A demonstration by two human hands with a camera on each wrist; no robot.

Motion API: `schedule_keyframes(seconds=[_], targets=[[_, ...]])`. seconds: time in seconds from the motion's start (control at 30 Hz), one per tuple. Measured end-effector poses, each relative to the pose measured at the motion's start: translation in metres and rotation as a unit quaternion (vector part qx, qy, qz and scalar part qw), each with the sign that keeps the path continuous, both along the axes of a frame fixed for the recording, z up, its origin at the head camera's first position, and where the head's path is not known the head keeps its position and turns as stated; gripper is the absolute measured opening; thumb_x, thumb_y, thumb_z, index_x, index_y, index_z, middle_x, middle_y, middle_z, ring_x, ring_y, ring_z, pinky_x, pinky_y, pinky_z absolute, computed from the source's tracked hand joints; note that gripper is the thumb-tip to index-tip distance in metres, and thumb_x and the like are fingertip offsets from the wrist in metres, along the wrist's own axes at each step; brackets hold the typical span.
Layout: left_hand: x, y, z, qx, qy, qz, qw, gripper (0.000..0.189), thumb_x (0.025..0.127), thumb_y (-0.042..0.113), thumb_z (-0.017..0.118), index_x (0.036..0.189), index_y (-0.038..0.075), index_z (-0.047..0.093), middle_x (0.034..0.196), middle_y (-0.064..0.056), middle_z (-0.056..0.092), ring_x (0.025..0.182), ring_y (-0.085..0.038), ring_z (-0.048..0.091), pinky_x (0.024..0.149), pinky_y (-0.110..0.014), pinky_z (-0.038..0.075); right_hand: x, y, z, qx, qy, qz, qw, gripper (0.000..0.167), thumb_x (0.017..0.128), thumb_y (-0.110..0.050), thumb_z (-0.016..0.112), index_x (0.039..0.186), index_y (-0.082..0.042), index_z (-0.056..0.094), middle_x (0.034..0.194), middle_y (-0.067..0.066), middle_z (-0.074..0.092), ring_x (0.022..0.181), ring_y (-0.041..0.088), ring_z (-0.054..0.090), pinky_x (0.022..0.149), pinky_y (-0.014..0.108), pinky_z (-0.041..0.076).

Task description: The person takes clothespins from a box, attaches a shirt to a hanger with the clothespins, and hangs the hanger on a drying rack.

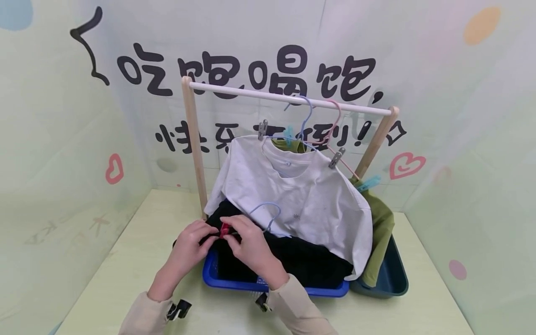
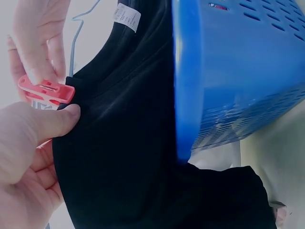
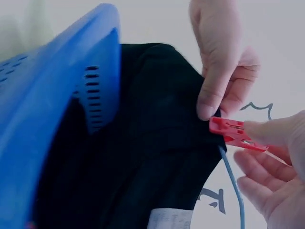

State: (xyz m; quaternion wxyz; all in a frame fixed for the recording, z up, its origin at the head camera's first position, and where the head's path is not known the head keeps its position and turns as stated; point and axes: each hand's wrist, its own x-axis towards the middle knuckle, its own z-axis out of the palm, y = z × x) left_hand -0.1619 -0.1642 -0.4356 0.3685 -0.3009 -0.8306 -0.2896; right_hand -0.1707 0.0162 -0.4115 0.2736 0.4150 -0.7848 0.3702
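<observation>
My right hand pinches a red clothespin between thumb and fingers. The clothespin's tip overlaps the shoulder edge of a black shirt, beside a thin blue hanger. With thumb and fingers, my left hand grips the shirt's fabric just below the clothespin in the left wrist view. The hanger's hook stands up behind the shirt in the head view. A white label shows inside the shirt's neckline. Most of the shirt lies over and in a blue basket with slotted walls.
Behind the basket stands a drying rack of wood posts and a white bar. On it hang a white shirt with grey clips and a green garment with teal clothespins. A dark basin sits at right.
</observation>
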Motion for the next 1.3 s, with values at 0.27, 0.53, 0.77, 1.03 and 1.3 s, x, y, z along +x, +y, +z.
schedule_keyframes(seconds=[0.27,0.53,0.77,1.03,1.3], targets=[[-0.001,0.000,0.000,0.007,-0.016,0.010,0.9998,0.027,0.057,-0.014,0.080,0.077,0.000,0.068,0.075,-0.007,0.065,0.072,-0.020,0.060,0.065,-0.033,0.049,0.016,0.021,-0.012,-0.014,0.021,-0.015,0.9996,0.057,0.074,0.001,0.076,0.127,0.000,0.053,0.124,0.013,0.054,0.114,0.022,0.053,0.091,0.023,0.046],[-0.003,-0.002,0.001,0.015,-0.015,0.016,0.9997,0.026,0.057,-0.013,0.080,0.076,0.001,0.068,0.074,-0.006,0.064,0.071,-0.019,0.060,0.064,-0.030,0.048,0.025,0.057,-0.016,-0.089,0.044,-0.013,0.9949,0.027,0.085,-0.005,0.068,0.112,0.000,0.063,0.106,0.012,0.062,0.097,0.022,0.061,0.080,0.025,0.051],[-0.004,-0.001,0.002,0.018,-0.013,0.015,0.9996,0.027,0.056,-0.014,0.081,0.076,0.001,0.068,0.074,-0.005,0.065,0.070,-0.019,0.060,0.063,-0.030,0.048,0.025,0.087,-0.017,-0.122,0.050,-0.028,0.9909,0.025,0.093,-0.016,0.059,0.106,0.004,0.064,0.101,0.014,0.064,0.093,0.025,0.062,0.084,0.023,0.049],[-0.004,0.001,0.000,0.018,-0.016,0.020,0.9995,0.028,0.055,-0.013,0.081,0.075,0.001,0.069,0.073,-0.005,0.065,0.070,-0.018,0.059,0.062,-0.029,0.048,0.032,0.130,-0.026,-0.128,0.050,-0.086,0.9868,0.022,0.086,-0.012,0.068,0.102,0.003,0.066,0.097,0.013,0.065,0.088,0.025,0.063,0.085,0.018,0.046],[-0.003,0.001,-0.002,0.023,-0.014,0.023,0.9994,0.028,0.054,-0.014,0.081,0.075,0.001,0.069,0.074,-0.006,0.065,0.072,-0.020,0.060,0.065,-0.032,0.049,0.040,0.186,-0.035,-0.131,0.047,-0.156,0.9779,0.023,0.087,-0.016,0.067,0.100,0.004,0.067,0.092,0.012,0.066,0.086,0.019,0.061,0.086,0.014,0.043]])
